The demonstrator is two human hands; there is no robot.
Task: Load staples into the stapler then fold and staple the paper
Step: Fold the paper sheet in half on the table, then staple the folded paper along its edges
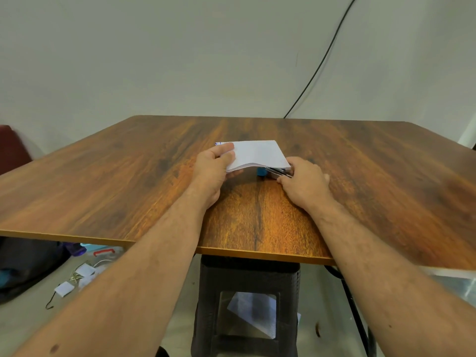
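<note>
A folded white paper [260, 154] is held a little above the middle of the wooden table [128, 176]. My left hand [215, 167] pinches the paper's left edge, thumb on top and fingers beneath. My right hand [305, 182] grips the stapler [273, 171] at the paper's near right corner. Only the stapler's blue end and dark metal arm show under the paper; the rest is hidden by paper and hand. The paper's near edge lies in the stapler's jaw.
A dark stool [247, 305] stands under the table's near edge with a paper sheet [255, 313] below it. Paper scraps [74, 279] and a bag [25, 266] lie on the floor at left. A black cable [322, 63] runs down the wall.
</note>
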